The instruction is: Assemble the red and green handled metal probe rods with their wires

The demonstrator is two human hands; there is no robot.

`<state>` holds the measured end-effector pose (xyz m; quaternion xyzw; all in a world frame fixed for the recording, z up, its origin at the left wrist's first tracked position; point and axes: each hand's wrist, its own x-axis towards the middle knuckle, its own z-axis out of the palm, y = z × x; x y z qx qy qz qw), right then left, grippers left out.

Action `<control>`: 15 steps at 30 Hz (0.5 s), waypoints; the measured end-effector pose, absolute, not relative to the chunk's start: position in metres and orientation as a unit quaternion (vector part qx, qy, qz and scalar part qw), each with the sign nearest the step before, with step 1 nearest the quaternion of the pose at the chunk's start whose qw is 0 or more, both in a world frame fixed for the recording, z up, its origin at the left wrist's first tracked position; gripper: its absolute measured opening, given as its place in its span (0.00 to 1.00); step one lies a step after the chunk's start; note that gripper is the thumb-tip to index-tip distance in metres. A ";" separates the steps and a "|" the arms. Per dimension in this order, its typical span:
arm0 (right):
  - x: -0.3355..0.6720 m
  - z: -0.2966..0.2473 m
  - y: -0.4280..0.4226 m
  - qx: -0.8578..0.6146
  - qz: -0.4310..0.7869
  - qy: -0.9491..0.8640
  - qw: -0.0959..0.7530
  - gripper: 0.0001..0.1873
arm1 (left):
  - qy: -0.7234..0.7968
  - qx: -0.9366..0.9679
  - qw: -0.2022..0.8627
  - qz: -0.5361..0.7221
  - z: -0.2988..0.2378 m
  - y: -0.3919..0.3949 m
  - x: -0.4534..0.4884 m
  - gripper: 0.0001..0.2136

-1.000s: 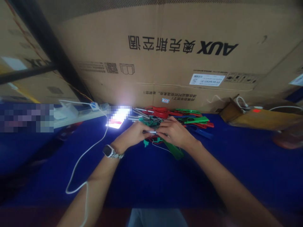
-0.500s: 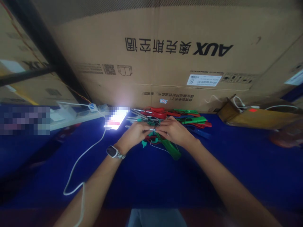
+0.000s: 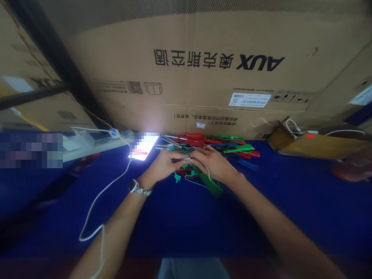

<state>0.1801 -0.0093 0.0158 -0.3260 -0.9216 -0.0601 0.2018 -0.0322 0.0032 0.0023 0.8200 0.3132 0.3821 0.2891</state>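
Note:
My left hand [image 3: 162, 166] and my right hand [image 3: 216, 163] meet over a heap of coloured parts. Between their fingertips is a slim, silvery rod-like piece [image 3: 186, 158], its exact kind too small to make out. Both hands are closed in a pinch, the left at its left end and the right at its right end. A thin white wire [image 3: 208, 172] loops over the fingers of the right hand. Under that hand lies a green plastic handle [image 3: 213, 188]. Small teal plastic pieces [image 3: 177, 177] lie just below the left fingers.
Red parts [image 3: 194, 138] and green parts [image 3: 242, 148] lie behind the hands, along a large cardboard box [image 3: 186, 93]. A lit phone [image 3: 144, 147] stands at the left, its white cable [image 3: 95, 201] crossing the blue table [image 3: 203, 228]. At right sits an open carton [image 3: 310, 145].
The left hand has turned slightly at the wrist, tilting the watch. The slim piece has shifted between the fingertips, and a white wire now shows over the right hand.

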 end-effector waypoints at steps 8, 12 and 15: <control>0.183 0.006 -0.002 -0.327 -0.059 -0.911 0.243 0.22 | 0.278 0.837 0.142 0.449 -0.008 0.006 -0.024 0.09; 0.183 0.005 -0.002 -0.327 -0.042 -0.905 0.270 0.21 | 0.243 0.852 0.045 0.461 -0.006 0.003 -0.021 0.12; 0.182 0.005 -0.004 -0.323 -0.012 -0.898 0.300 0.18 | 0.237 0.849 -0.007 0.473 -0.007 0.000 -0.019 0.13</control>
